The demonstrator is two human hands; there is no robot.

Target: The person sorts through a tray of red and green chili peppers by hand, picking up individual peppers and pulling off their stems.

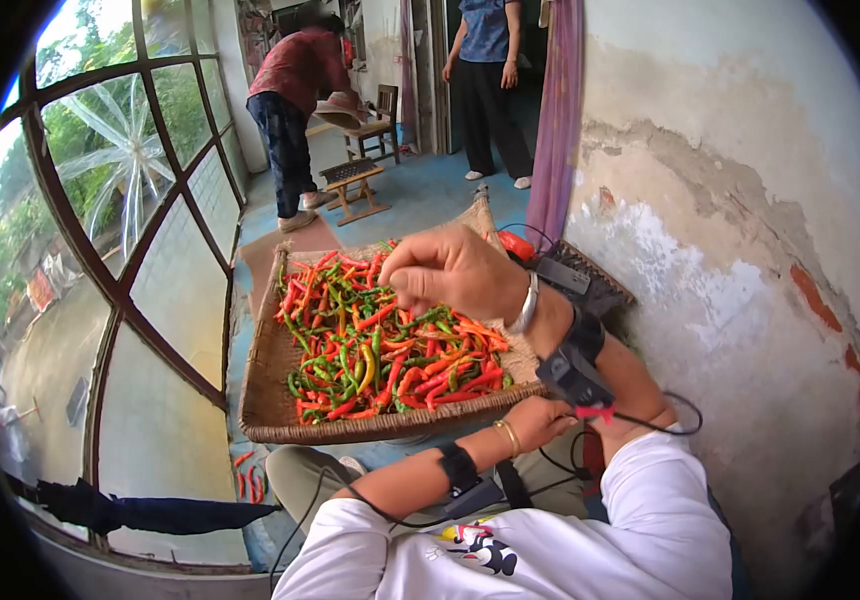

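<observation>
A wide woven basket (370, 432) sits in front of my knees, with a heap of red and green chili peppers (380, 350) in it. My right hand (455, 272) is raised above the far right part of the heap, its fingers curled and thumb pressed in; what they pinch is hidden. Just outside the basket's near right corner is my left hand (540, 422), fingers closed, close under my right forearm. I cannot make out what it holds. A silver bangle (525, 303) circles my right wrist, a gold one (508, 437) my left.
Several red peppers (248, 480) lie on the floor left of my knee. A folded dark umbrella (160, 512) is by the window. Cables run from devices strapped to my arms. Behind the basket are a low stool (352, 186), a chair (380, 125) and two people standing, one bent over holding a hat.
</observation>
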